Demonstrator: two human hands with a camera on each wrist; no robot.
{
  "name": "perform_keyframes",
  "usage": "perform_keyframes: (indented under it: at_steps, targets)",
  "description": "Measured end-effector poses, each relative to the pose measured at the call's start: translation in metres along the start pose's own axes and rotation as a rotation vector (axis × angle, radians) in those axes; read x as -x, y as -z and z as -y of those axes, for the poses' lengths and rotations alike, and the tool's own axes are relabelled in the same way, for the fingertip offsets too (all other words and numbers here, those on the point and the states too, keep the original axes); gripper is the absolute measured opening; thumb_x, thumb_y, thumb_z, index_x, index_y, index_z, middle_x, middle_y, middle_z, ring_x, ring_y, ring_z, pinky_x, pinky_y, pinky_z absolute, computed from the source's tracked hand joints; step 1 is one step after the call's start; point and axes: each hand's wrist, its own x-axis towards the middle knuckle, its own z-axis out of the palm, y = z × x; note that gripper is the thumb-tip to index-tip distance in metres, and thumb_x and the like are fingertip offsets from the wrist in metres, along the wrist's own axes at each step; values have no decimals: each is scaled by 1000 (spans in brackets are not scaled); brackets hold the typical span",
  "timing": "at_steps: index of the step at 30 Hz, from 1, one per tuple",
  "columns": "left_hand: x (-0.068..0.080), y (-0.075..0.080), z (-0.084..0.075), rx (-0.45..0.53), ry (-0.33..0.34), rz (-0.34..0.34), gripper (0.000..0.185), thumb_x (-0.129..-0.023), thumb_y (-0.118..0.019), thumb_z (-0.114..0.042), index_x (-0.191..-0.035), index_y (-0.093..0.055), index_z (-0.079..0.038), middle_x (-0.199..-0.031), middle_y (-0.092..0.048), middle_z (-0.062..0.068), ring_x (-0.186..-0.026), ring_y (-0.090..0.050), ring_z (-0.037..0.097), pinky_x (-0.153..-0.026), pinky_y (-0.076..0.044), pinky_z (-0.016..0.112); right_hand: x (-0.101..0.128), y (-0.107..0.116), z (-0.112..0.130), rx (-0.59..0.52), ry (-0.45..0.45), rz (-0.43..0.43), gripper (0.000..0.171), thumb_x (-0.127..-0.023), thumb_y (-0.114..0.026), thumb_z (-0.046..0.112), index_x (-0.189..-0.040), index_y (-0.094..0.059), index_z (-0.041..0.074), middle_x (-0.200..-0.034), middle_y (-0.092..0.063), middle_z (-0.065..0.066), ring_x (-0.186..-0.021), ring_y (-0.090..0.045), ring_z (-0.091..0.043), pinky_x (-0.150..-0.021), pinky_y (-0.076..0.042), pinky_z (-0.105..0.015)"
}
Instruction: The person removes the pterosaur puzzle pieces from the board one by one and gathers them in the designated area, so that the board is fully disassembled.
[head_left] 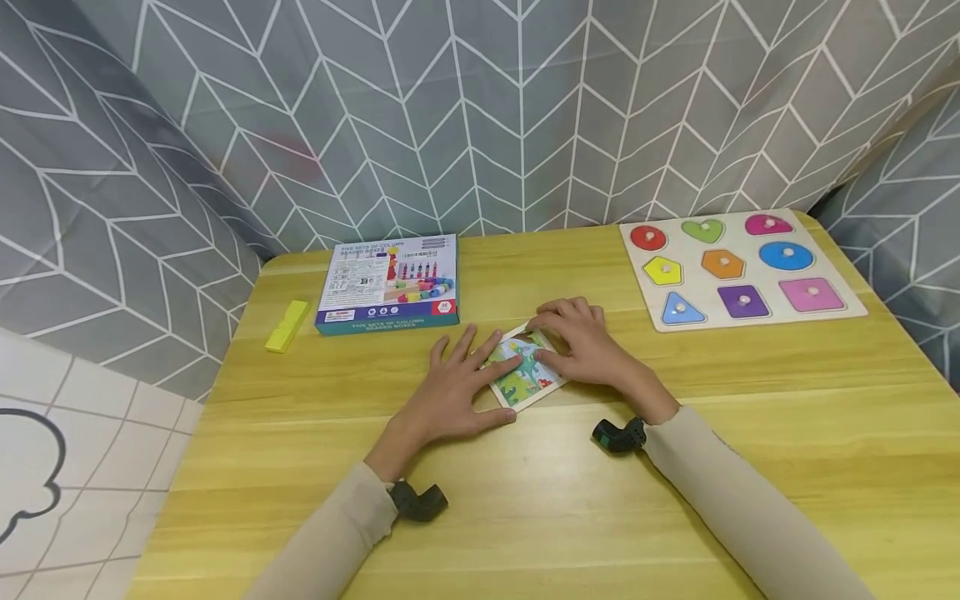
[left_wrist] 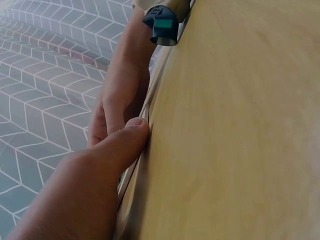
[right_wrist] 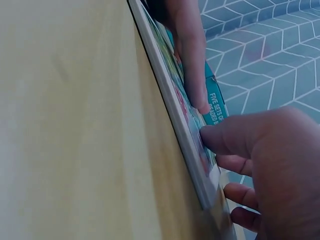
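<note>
The spread left hand (head_left: 452, 395) and loosely curved right hand (head_left: 588, 346) (just beside each other) touch the dinosaur picture board (head_left: 528, 381) between them.

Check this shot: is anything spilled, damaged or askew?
Nothing looks spilled or damaged. The dinosaur picture board sits at a slant on the wooden table, but the left hand and right hand are both touching it, so that's probably ordinary handling.

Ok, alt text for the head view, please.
A person's left hand and right hand touch a small dinosaur picture board on a wooden table. Beyond it are a bead-toy box at left and a shape puzzle at right.
</note>
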Motion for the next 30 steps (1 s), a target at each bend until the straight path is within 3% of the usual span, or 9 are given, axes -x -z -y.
perform_keyframes:
  at_steps: [4,10,30]
  targets:
    - [2,-1,0,11,-4,4,77,-90,-48,-76,-158,-29,-46,-173,-14,-2,-160,-3,38,-121,-4,68,-4,-2,0,-22,-28,18,29,-86,-71,27,-114,-66,20,-144,-53,-13,-129,-39,-35,-94,-25,-52]
    - [1,-2,0,23,-12,-9,76,-90,-49,-75,-158,-31,-45,-173,-16,-2,-160,-5,37,-121,-5,68,-11,1,2,-3,-53,46,31,-80,-68,23,-110,-65,21,-135,-52,-11,-123,-38,-34,-91,-24,-50]
    - [-1,-1,1,6,-18,-14,75,-90,-49,-75,-158,-31,-46,-173,-16,-2,-160,-4,36,-121,-6,68,-18,10,0,-38,-70,136,32,-78,-75,25,-108,-67,22,-133,-50,-11,-126,-34,-34,-91,-21,-49]
